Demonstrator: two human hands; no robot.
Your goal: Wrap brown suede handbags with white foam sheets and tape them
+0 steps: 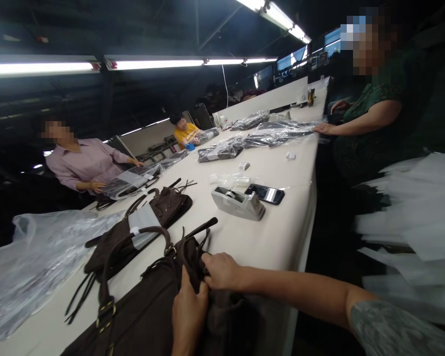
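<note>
A dark brown handbag (144,306) with looped handles, brass-coloured buckles and thin hanging ties lies at the table's near edge. My left hand (189,306) grips its upper side, with a finger and the thumb pointing up along the fabric. Close beside it, the fingers of my right hand (222,272) are curled round the bag's end corner; just what part they pinch is hidden. Beyond lies a second brown handbag (114,242), with a white wrap (144,222) round its middle and handle.
A grey tape dispenser (237,202) and a phone (265,194) lie on the white table (274,242). Clear plastic sheeting (48,267) covers the left side. Several plastic-wrapped bags (282,132) lie farther off. Co-workers stand at both sides; white sheets (411,212) are stacked at right.
</note>
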